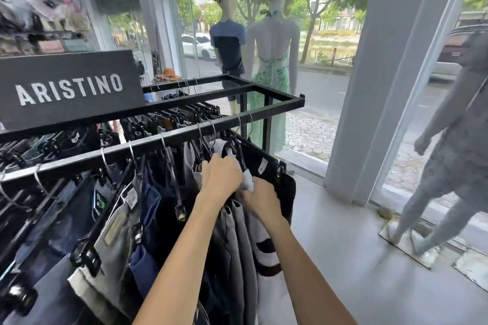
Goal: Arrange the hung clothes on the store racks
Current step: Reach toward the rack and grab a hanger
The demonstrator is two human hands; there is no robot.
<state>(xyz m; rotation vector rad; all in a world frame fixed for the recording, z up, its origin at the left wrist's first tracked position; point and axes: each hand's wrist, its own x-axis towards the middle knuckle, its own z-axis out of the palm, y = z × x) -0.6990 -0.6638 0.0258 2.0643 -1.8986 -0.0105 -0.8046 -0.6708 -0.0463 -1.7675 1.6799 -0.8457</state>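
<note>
The right hand (260, 199) pinches a white scrap of fabric or tag (248, 182) at the waistband of a garment, its fingers curled round it. Just beside it, the left hand (220, 175) curls its fingers over the tops of the hung trousers (237, 232), gripping among the grey ones where they meet the clip hangers (179, 192); which single piece it holds cannot be told. The two hands all but touch.

The landmark here is the black metal rack (169, 137), and the hands work below its near rail, towards its right-hand end. The rack holds a crowded row: grey and white trousers under the hands, dark navy pairs to their left, then a pale washed denim pair (116, 235) and more blue jeans (52, 219) further left along the same rail. A second row of dark garments hangs from the rail behind. On top of the rack's left part stands a black sign reading ARISTINO (68, 87).

Beyond the rack, at the shop window, stand two mannequins, one in a blue T-shirt (228, 45) and one in a green halter dress (272, 79). Right of the rack, past a white pillar (383, 87), a grey-clad mannequin (449, 166) stands on the pale floor.
</note>
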